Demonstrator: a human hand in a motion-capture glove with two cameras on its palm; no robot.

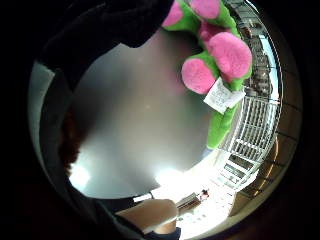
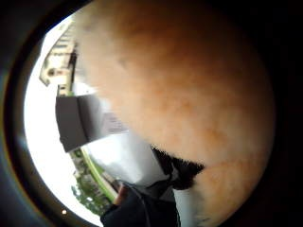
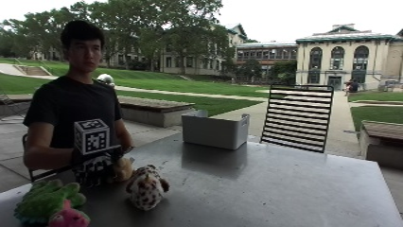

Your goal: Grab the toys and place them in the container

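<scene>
Green and pink plush toy [image 3: 47, 204]: lying at the table's near edge, untouched, soft with a white tag.
Spotted plush toy [image 3: 146, 187]: resting on the table [image 3: 271, 184] beside it, not yet moved.
Right hand [image 3: 94, 169]: fingers curled round a tan furry toy [image 3: 123, 169], close to the palm.
Container [image 3: 214, 129]: at the far edge, apparently holding no toys.
Progress: barely begun; three toys left.

Green and pink plush toy [image 3: 47, 204]: lying at the tabletop's [image 3: 271, 184] near corner, white tag showing. Spotted cream plush toy [image 3: 146, 187]: sitting just beside it. Tan furry toy [image 3: 123, 169]: lying against the right hand [image 3: 94, 170]. Grey rectangular container [image 3: 215, 129]: standing open-topped at the far edge.
</scene>
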